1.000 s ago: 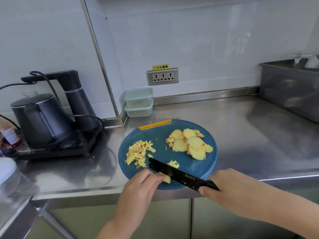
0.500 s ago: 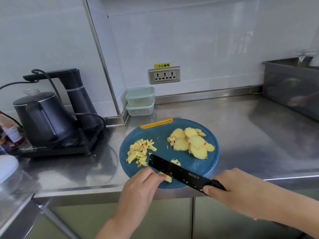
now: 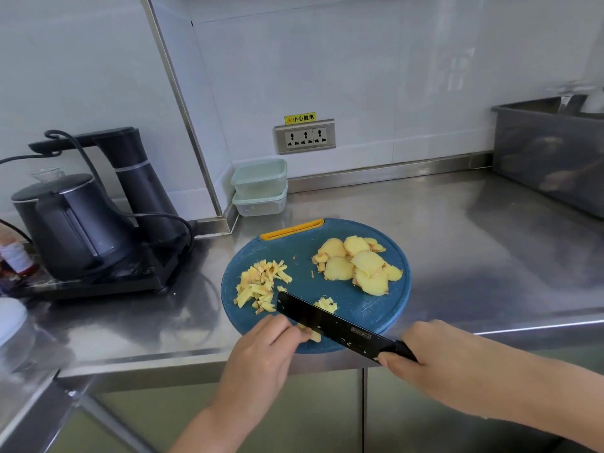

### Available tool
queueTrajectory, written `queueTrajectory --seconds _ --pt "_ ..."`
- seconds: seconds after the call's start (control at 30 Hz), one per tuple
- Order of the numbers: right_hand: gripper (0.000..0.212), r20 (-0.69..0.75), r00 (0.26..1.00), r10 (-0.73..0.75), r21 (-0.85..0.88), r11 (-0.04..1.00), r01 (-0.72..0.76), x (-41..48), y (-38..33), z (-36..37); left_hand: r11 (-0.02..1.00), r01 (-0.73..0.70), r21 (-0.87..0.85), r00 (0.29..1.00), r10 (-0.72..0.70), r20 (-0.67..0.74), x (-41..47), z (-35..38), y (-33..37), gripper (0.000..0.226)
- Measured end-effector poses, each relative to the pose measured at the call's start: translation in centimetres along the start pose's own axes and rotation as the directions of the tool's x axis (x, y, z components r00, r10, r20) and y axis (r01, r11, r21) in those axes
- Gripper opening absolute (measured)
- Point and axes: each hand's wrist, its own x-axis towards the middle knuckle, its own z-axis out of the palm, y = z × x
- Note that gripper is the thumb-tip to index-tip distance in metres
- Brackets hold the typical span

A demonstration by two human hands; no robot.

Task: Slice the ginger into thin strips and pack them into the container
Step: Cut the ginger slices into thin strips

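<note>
Ginger under the knife on the blue cutting board (image 3: 369, 308), both hands working at its near edge.

The left hand (image 3: 261, 351) has its fingers curled down on a small ginger piece (image 3: 312, 335), pinning it to the board just beside the blade. The right hand (image 3: 434, 354) is closed round the handle of the black knife (image 3: 327, 322), which lies slantwise across the board. A few cut bits (image 3: 325, 304) lie just behind the blade, the ginger strips (image 3: 261, 286) are heaped on the board's left, and the uncut ginger slices (image 3: 356, 263) are piled at its far right. Two stacked containers (image 3: 260, 188) stand at the wall on the steel bench (image 3: 457, 240), well apart from the board. Against half a second ago almost nothing differs: hands, knife and piles keep their places.
</note>
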Motion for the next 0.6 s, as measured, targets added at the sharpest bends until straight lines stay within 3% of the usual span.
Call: queueTrajectory --seconds 0.27,0.43,0.6 --pt "0.036 0.006 0.999 0.046 -0.022 0.999 -0.046 0.2 -0.1 -0.1 1.0 0.004 -0.021 0.999 -0.003 0.04 0.1 -0.2 -0.2 0.032" --pt "0.033 0.092 0.994 0.057 -0.007 0.998 -0.057 0.5 -0.2 -1.2 0.999 0.008 -0.047 0.999 -0.006 0.039 0.2 -0.2 -0.4 0.03" --pt "0.034 0.088 0.996 0.014 -0.051 0.999 -0.009 0.7 -0.4 -1.3 0.998 -0.001 -0.067 1.0 0.001 -0.001 0.3 -0.2 -0.4 0.018"
